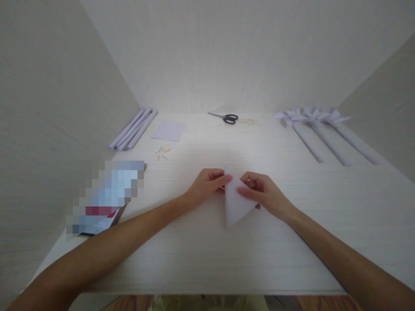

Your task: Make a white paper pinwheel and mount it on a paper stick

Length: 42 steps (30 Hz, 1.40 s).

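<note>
Between my hands, a little above the table, is a sheet of white paper folded into a triangle, one corner pointing down toward me. My left hand pinches its left edge, thumb on the front face and fingers behind. On the right side, my right hand grips the paper too, its thumb pressed flat on the face and the fingers partly hidden behind. Both hands are closed on the same paper.
Rolled paper sticks lie at the back left, beside square paper and small stick pieces. Black-handled scissors rest at the back. Paper pinwheels lie back right. A blurred-out screen device stands left. Walls enclose three sides.
</note>
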Each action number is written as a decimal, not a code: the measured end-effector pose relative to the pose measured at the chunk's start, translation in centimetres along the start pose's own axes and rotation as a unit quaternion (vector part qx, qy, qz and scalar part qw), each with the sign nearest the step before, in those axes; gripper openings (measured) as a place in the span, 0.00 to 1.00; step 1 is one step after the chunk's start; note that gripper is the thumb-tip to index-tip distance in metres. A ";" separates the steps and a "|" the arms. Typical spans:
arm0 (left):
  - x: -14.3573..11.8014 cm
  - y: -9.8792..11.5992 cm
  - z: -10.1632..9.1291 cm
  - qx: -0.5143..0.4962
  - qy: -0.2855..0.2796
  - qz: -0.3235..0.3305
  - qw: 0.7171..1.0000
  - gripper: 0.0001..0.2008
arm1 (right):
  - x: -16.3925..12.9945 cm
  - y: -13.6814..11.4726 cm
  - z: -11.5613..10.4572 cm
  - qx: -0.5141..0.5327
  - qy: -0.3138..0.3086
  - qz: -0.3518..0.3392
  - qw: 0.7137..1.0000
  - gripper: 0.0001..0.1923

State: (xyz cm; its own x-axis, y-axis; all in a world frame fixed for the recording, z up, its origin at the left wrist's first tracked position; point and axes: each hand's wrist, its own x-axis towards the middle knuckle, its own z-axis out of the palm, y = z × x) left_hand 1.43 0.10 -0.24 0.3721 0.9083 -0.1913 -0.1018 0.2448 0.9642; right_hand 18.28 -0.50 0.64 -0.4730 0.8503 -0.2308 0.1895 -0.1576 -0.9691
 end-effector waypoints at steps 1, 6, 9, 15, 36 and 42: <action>-0.1 0.1 0.1 0.009 -0.008 -0.003 1.000 0.13 | 0.0 0.0 0.0 -0.005 -0.010 0.004 1.000 0.12; -0.3 0.2 0.2 0.031 -0.038 -0.008 0.999 0.12 | 0.0 0.2 0.2 -0.009 -0.015 -0.002 1.000 0.14; -0.3 0.2 0.2 0.052 -0.029 -0.014 0.998 0.12 | 0.0 0.5 0.4 -0.015 -0.016 0.000 1.000 0.15; -0.2 0.2 0.7 0.057 0.068 -0.009 0.996 0.12 | -0.3 0.6 0.8 -0.028 -0.017 -0.005 0.999 0.16; -1.5 0.2 1.5 0.118 0.063 0.029 0.990 0.14 | -0.5 0.4 1.6 -0.030 0.050 -0.011 0.998 0.17; -2.5 -0.1 2.0 0.111 -0.017 -0.015 0.994 0.16 | -0.4 0.5 1.6 0.062 0.144 -0.013 0.988 0.17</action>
State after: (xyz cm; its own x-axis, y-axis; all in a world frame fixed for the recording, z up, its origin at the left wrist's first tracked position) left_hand 2.37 -2.86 0.50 0.4028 0.8889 -0.2182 0.1154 0.1871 0.9755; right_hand 17.20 -1.69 0.09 -0.2086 0.9598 -0.1880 0.0649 -0.1783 -0.9818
